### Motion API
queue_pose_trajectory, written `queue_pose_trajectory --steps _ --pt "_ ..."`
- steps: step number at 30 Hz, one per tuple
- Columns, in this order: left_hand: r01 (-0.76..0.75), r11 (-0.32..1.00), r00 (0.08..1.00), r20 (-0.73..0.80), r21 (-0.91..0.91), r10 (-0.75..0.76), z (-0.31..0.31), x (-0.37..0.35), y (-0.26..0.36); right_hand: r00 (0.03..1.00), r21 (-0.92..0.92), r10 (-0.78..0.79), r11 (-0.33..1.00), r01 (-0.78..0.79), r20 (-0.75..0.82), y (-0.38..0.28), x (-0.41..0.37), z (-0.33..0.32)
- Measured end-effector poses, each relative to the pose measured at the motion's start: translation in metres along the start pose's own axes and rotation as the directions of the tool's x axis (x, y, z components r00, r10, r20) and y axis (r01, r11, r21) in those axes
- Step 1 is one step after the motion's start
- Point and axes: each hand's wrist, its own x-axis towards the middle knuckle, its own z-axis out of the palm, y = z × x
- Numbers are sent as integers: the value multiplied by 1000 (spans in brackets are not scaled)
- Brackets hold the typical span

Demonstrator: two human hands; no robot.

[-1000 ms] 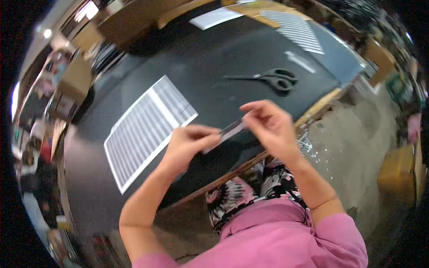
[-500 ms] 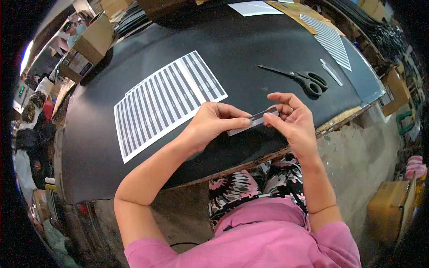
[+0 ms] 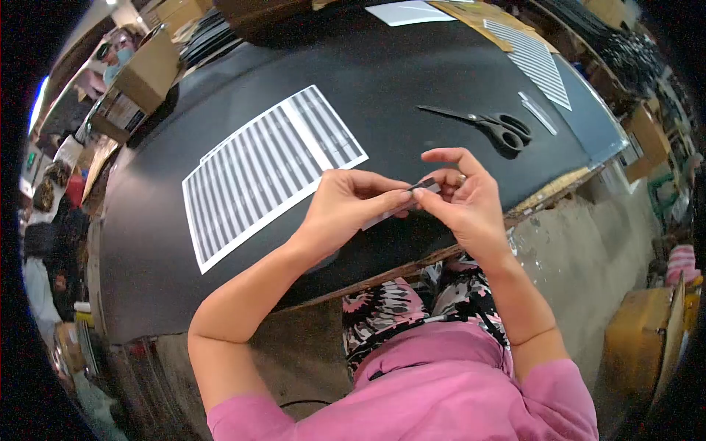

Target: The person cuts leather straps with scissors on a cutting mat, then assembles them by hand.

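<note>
My left hand (image 3: 346,203) pinches a narrow black-and-white strip (image 3: 379,218) between thumb and fingers, above the table's front edge. Against it, my right hand (image 3: 465,200) grips the strip's other end with the thumb, its index finger raised and curved. The thumbs almost meet, and the fingers hide most of the strip. To the left lies a striped sheet (image 3: 254,178) of dark and white bands, slightly blurred, with another sheet's edge showing beneath it. Black scissors (image 3: 491,126) rest beyond my right hand, blades pointing left.
On the black tabletop (image 3: 368,73), thin white strips (image 3: 539,114) lie right of the scissors. Another striped sheet (image 3: 529,62) rests at the far right on brown paper, near a white sheet (image 3: 409,12). Cardboard boxes (image 3: 140,88) stand back left; a person is behind them.
My hands have drawn closer together along the strip, the right one moving left, so less of it shows between them. The whole view has shifted slightly.
</note>
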Motion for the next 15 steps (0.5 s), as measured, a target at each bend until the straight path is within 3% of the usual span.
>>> queue_pose_trajectory --steps 6,8,10,12,14,15 --pt "35 996 999 36 79 -38 4 1 -1 996 -3 34 999 -34 82 -6 -6 -10" --pt "12 1000 999 36 -28 -11 4 1 -2 994 -20 3 1000 -1 107 -10 -1 -17" --pt "70 996 997 23 -55 -68 4 0 2 986 -112 -129 984 141 108 -24 14 -32" --pt "124 989 992 -1 -85 -124 1 2 1 947 -577 -322 772 266 5 -35 38 -67" --pt "154 971 988 30 -180 -151 -4 6 -7 867 -849 -479 392 353 138 -36 65 -110" --pt "146 969 989 27 -198 -144 -5 6 -7 920 -913 -362 307 269 150 -32 68 -129"
